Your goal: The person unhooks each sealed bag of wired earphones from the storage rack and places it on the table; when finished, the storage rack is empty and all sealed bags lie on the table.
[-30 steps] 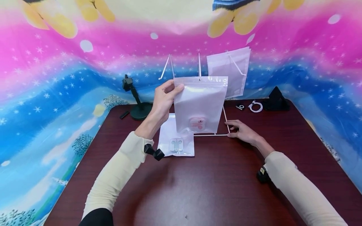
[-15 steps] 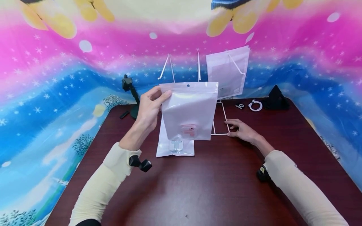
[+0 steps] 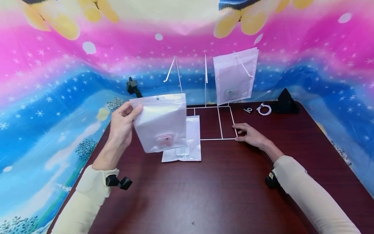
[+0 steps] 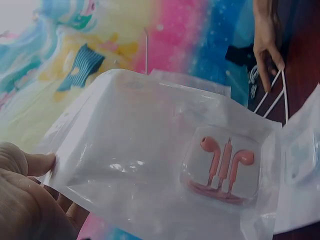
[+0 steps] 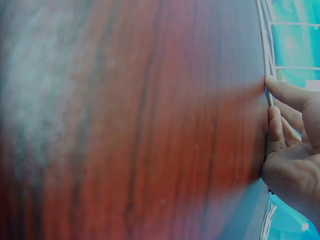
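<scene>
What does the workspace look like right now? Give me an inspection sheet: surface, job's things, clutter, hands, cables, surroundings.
Surface: dark red wooden table, glossy.
Job's things: clear pouch of pink earphones held above the table; second earphone pouch lying flat beneath it; white wire display rack with one more pouch hanging from it.
Clutter: black stand at rear left, black wedge-shaped object at rear right, small black clip.
Hands: left hand pinches the held pouch's top corner; right hand rests its fingers on the rack's base corner.
Cables: coiled white cable at rear right.
Surroundings: colourful pink and blue starred backdrop.
</scene>
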